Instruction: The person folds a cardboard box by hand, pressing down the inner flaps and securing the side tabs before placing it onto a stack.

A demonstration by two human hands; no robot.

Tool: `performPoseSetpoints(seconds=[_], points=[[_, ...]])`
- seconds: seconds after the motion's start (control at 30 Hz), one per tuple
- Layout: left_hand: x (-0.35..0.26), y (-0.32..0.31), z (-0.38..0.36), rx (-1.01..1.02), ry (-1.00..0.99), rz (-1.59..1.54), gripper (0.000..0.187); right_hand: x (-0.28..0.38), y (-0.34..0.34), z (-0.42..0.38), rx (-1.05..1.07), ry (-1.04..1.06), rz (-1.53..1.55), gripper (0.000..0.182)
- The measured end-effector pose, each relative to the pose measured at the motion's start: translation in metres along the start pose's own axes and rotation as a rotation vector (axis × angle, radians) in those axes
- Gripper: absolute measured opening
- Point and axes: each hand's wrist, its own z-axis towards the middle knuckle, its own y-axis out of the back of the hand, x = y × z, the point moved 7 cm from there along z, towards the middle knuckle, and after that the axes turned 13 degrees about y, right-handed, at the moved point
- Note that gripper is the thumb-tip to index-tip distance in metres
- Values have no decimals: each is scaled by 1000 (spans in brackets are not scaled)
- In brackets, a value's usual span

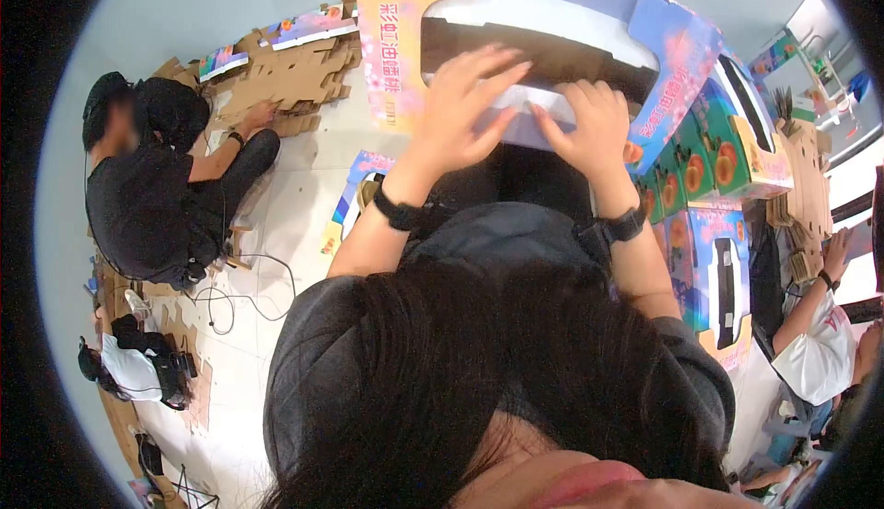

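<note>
A printed cardboard fruit carton, with peach pictures and a wide cut-out window, is in front of my body. My left hand lies over the near left part of this window, its fingers stretched and apart. At the window's near edge, on the right, my right hand touches the white cardboard rim. Its fingers point forward and its thumb is spread away from them. Between the two hands a white flap shows. Both wrists wear black bands.
Several printed cartons are stacked to the right, near flat brown cardboard. On the left a person in black crouches by cardboard sheets. A black cable runs over the floor. Another person works at the far right.
</note>
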Motion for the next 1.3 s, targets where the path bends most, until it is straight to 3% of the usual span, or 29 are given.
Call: performPoseSetpoints(seconds=[0.07,0.13,0.23,0.33,0.37,0.43,0.5,0.6,0.67,0.73,0.83,0.87,1.0,1.1,1.17,1.27,1.3], points=[[-3,46,-10,-358,-47,23,61,0,4,0,19,-14,31,34],[15,85,-19,-539,-14,154,84,1,9,-5,10,4,65,33],[47,119,-7,-427,295,67,101,2,12,-16,61,-8,113,31],[79,119,-6,-149,557,-349,109,1,12,-27,82,8,208,29],[83,120,-13,-102,550,-426,97,2,16,-28,51,0,262,30],[116,98,-51,323,868,-663,79,5,28,-32,6,-66,395,38],[123,93,-70,436,933,-701,71,-1,35,-44,-79,-94,552,44],[110,95,-78,414,936,-803,72,-14,33,-84,-133,-229,765,58],[92,99,-69,335,760,-738,73,-23,29,-99,-227,-421,1068,70],[73,104,-55,244,544,-608,68,-25,32,-101,-104,-451,1344,99],[74,83,-55,101,1021,-1153,58,-30,38,-93,-92,-554,1498,121],[76,81,-55,82,952,-1045,62,-29,39,-89,-103,-588,1522,128],[41,83,-24,66,575,-455,77,-3,40,-58,-439,-725,1515,118],[61,58,-50,49,634,-512,78,-10,37,-54,-730,-808,1541,95],[59,48,-67,-102,552,-564,67,-13,34,-54,-653,-764,1545,87],[42,58,-64,-163,463,-380,56,-10,31,-64,-537,-745,1587,84],[44,57,-68,-192,517,-435,56,-7,30,-68,-497,-745,1605,85]])
